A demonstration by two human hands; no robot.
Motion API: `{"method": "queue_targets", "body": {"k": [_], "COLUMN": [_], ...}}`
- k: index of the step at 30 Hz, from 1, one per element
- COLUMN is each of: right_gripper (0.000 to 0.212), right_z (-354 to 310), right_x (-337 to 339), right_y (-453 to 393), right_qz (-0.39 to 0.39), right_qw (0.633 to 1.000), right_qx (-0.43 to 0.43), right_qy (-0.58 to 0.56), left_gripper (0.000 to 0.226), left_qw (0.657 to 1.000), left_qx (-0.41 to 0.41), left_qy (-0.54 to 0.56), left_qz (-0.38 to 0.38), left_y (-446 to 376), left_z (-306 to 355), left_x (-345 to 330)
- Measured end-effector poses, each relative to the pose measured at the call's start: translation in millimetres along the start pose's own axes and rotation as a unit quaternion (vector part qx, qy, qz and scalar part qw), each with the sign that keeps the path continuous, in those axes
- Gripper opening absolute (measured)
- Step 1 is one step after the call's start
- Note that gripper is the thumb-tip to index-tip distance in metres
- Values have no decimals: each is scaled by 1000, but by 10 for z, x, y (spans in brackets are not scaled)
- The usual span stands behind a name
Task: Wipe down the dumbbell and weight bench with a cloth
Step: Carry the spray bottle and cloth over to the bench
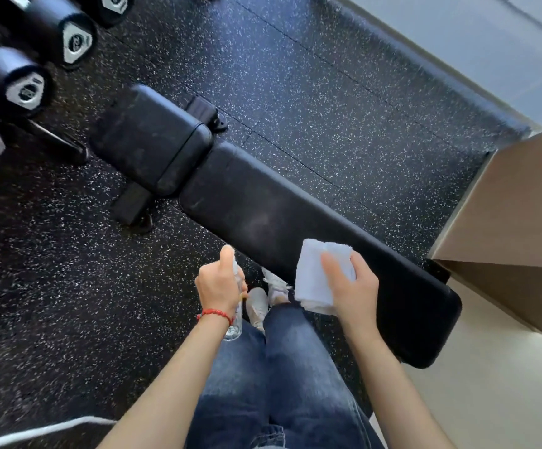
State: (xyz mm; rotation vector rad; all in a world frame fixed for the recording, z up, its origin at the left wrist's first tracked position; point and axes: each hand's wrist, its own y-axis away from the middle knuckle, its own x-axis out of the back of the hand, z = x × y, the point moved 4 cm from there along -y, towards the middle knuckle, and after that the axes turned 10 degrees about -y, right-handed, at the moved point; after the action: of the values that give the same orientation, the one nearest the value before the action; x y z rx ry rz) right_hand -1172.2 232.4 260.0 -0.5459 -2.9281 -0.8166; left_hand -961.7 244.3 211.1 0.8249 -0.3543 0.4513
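A black padded weight bench (263,205) runs diagonally from upper left to lower right in front of me. My right hand (353,286) grips a folded white cloth (315,273) just above the near end of the bench's long pad. My left hand (217,283) is closed around a clear spray bottle (234,325), thumb up on its top, held beside the bench over the floor. Black dumbbells (26,89) with silver end caps sit at the upper left.
Speckled black rubber floor (327,92) surrounds the bench. A tan box-like block (515,222) stands close to the bench's right end. My jeans and light shoes (258,304) are below, next to the bench. A white cord (36,432) crosses the lower left.
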Motion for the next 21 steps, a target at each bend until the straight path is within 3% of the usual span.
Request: {"method": "queue_targets", "body": {"k": [9,17,21], "right_gripper": [20,21,33], "right_z": [-407,-858,-1009], "right_x": [-654,-1324,-1683], "right_y": [-521,-884,-965], "right_qz": [-65,-133,-144], "right_qw": [997,989,986], "right_qx": [33,29,61], "right_qy": [26,50,66], "left_gripper": [53,63,61], "left_qw": [996,985,979], "left_qx": [23,57,71], "left_qy": [49,107,128], "left_qz": [64,126,143], "left_y": [-424,-747,-987], "left_z": [399,810,922], "left_x": [287,561,775]}}
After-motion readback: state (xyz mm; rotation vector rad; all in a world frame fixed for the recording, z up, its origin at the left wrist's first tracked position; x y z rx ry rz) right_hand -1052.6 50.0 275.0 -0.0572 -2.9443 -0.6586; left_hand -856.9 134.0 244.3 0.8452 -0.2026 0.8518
